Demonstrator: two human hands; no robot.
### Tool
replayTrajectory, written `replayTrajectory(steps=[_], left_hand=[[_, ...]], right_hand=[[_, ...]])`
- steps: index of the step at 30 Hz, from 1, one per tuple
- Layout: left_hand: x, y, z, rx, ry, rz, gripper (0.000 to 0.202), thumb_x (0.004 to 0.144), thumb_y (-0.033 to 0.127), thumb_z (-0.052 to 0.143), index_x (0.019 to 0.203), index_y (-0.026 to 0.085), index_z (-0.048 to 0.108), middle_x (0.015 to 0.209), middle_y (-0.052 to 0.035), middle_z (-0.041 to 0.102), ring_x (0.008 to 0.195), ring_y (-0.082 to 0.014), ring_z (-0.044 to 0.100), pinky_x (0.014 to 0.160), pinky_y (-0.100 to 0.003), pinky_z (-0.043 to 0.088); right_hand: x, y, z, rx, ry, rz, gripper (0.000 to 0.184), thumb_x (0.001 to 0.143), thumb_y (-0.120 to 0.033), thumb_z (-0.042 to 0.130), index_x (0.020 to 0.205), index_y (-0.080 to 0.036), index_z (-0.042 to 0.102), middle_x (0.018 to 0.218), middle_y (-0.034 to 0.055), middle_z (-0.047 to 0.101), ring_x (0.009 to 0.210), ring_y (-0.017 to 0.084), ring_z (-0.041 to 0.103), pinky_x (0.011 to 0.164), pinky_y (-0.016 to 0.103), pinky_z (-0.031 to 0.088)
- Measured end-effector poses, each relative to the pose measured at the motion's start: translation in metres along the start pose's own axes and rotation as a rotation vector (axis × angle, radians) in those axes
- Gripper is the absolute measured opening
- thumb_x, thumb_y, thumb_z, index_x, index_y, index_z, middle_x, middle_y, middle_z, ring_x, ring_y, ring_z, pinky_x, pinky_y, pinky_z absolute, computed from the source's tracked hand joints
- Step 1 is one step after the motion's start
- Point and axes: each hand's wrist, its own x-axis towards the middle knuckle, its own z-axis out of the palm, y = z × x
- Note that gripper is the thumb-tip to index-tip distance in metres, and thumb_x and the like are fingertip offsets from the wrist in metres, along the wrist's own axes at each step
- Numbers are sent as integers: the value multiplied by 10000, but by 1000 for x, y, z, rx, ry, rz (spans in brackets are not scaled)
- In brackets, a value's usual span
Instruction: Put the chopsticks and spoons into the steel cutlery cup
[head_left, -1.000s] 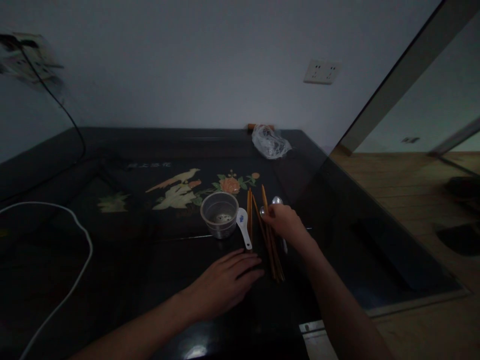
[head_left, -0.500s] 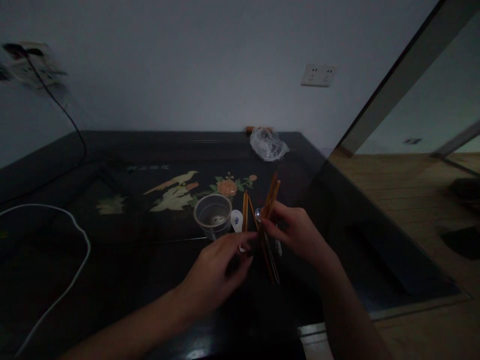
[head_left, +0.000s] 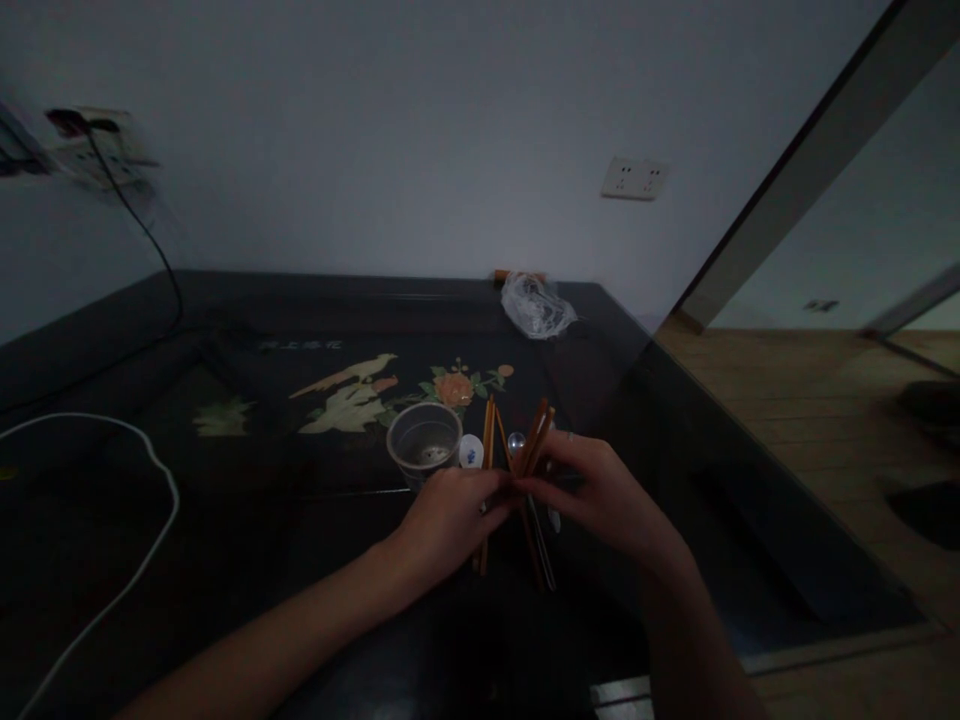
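My right hand [head_left: 600,490] pinches several brown wooden chopsticks [head_left: 537,440], which stand tilted upward from its fingertips. My left hand [head_left: 457,510] is closed, its fingertips meeting the right ones at the lower part of these chopsticks; the exact grip is hidden. Beneath both hands lie more chopsticks [head_left: 489,432] and thin metal utensils [head_left: 541,550] side by side. A white spoon with a blue pattern [head_left: 471,452] lies left of them, partly covered by my left hand. Near the right fingers shows a round metal spoon bowl [head_left: 516,442]. A clear plastic cup [head_left: 424,410] stands beside the white spoon.
The dark table [head_left: 225,560] has a bird and flower picture. At its back edge lies a crumpled clear plastic bag [head_left: 536,306]. A white cable [head_left: 161,460] curves along the left. A dark flat object [head_left: 757,540] lies at the right. Wall sockets [head_left: 634,179] are behind.
My left hand has moved up and right, its fingers closing against the right fingertips. The held chopsticks have come down a little. The view has tilted slightly.
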Motion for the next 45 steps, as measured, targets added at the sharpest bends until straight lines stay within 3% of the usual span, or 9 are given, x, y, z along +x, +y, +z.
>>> replayTrajectory(steps=[7, 18, 22, 27, 30, 35, 38, 42, 45], left_hand=[[0, 0, 0, 25, -22, 71, 182, 914, 228, 553, 1040, 185, 677, 902, -44, 752, 781, -203, 719, 689, -288, 546], [2, -6, 0, 59, -39, 96, 196, 917, 240, 557, 1067, 179, 668, 934, -61, 747, 824, -222, 716, 714, -307, 543], [-1, 1, -9, 66, -21, 101, 186, 909, 243, 568, 1054, 177, 664, 930, -54, 745, 810, -212, 714, 704, -298, 543], [-19, 15, -48, 90, 153, 142, 228, 912, 303, 552, 1091, 193, 642, 926, -29, 738, 791, -194, 707, 686, -295, 546], [-26, 12, -74, 56, 270, 154, 195, 924, 277, 512, 1038, 216, 659, 910, 13, 738, 775, -146, 702, 687, -247, 534], [-20, -8, -105, 48, 368, 43, 207, 918, 280, 501, 989, 191, 674, 941, -3, 731, 861, -169, 686, 793, -298, 524], [-16, -23, -117, 48, 332, 32, 282, 897, 347, 532, 1099, 175, 629, 1088, -39, 683, 1020, -206, 635, 897, -366, 497], [-17, -44, -122, 46, 133, 49, 580, 800, 425, 667, 1304, 203, 484, 1334, -75, 533, 1232, -245, 498, 1016, -414, 422], [-14, -53, -119, -23, 90, 9, 568, 801, 387, 675, 1307, 216, 479, 1336, -79, 533, 1235, -236, 497, 1034, -403, 407]], right_hand=[[1, -4, -3, 31, 103, -71, 139, 868, -284, 624, 790, -177, 667, 821, 35, 716, 754, 156, 664, 693, 258, 516], [5, -7, -2, -16, 73, -47, 124, 851, -281, 637, 825, -184, 710, 858, 45, 741, 802, 169, 691, 732, 280, 535], [4, -15, -8, -62, 115, -66, 112, 845, -266, 645, 815, -183, 714, 810, 36, 744, 746, 164, 696, 683, 260, 544], [-2, -30, -33, -141, 379, -39, 71, 810, -266, 687, 853, -223, 724, 806, 6, 745, 677, 153, 697, 592, 237, 560], [0, -39, -45, -115, 577, -31, 72, 786, -288, 719, 853, -263, 732, 790, -9, 742, 662, 159, 700, 576, 256, 579], [29, -59, -41, 64, 912, -246, 127, 782, -146, 710, 860, -245, 725, 727, -28, 708, 632, 121, 678, 582, 222, 569], [56, -65, -25, 88, 856, -270, 129, 810, -158, 676, 916, -228, 693, 797, -32, 698, 684, 108, 679, 629, 216, 571], [87, -57, 3, 48, 584, -230, 79, 825, -206, 642, 901, -198, 660, 805, -31, 680, 713, 115, 674, 631, 218, 553], [104, -44, 20, 33, 420, -212, 74, 815, -225, 640, 847, -160, 658, 755, -7, 678, 684, 127, 657, 590, 221, 519]])
